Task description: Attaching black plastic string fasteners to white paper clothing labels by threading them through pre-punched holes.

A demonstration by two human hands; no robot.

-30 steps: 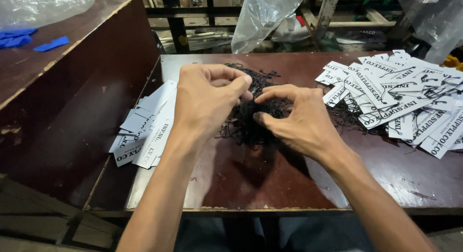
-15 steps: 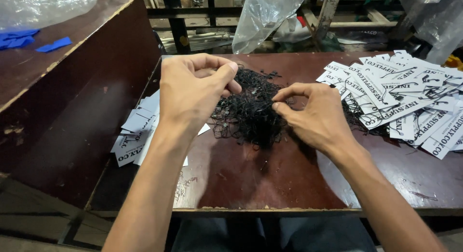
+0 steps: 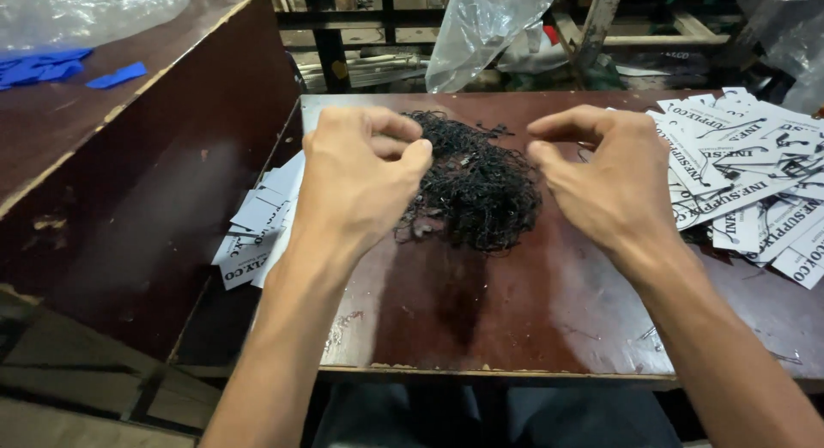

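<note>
Both bare forearms reach forward; the left hand [image 3: 360,178] pinches thumb to forefinger, and the right hand [image 3: 609,178] does the same.

1. Light moderate, from overhead/front; soft glare on glossy dark-brown wooden tabletop [image 3: 515,319].
2. Shadow pools under tangled heap of black thread [image 3: 476,186].
3. Bg dim, slightly soft; clear crumpled plastic bag [image 3: 489,27] catches highlights.
4. Wide-angle bending at edges; centre sharp, no motion blur.

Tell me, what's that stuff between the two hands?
A tangled heap of thin black strings lies on the brown table between the left hand and right hand, seen from the head camera.
</note>
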